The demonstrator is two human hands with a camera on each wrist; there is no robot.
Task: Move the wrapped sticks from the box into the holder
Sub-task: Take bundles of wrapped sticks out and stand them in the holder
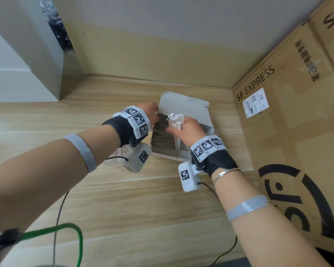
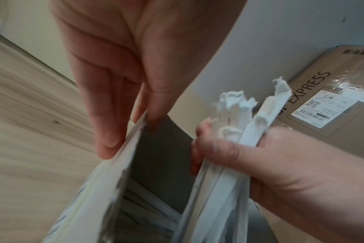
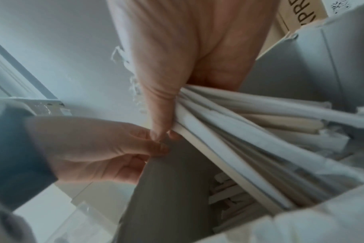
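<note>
A white cardboard box lies with its flap up on the wooden table, with several paper-wrapped sticks inside. My left hand pinches the top of the box's left wall, thumb inside and fingers outside. My right hand grips a bundle of wrapped sticks lifted at an angle, its lower ends still in the box. The torn wrapper tips stick out above that fist. In the right wrist view the thumb and fingers wrap around the bundle. A clear plastic container peeks out beneath my left wrist.
A large brown SF EXPRESS carton stands close on the right of the box. A wall runs behind it. A green cable and black cables trail over the near tabletop.
</note>
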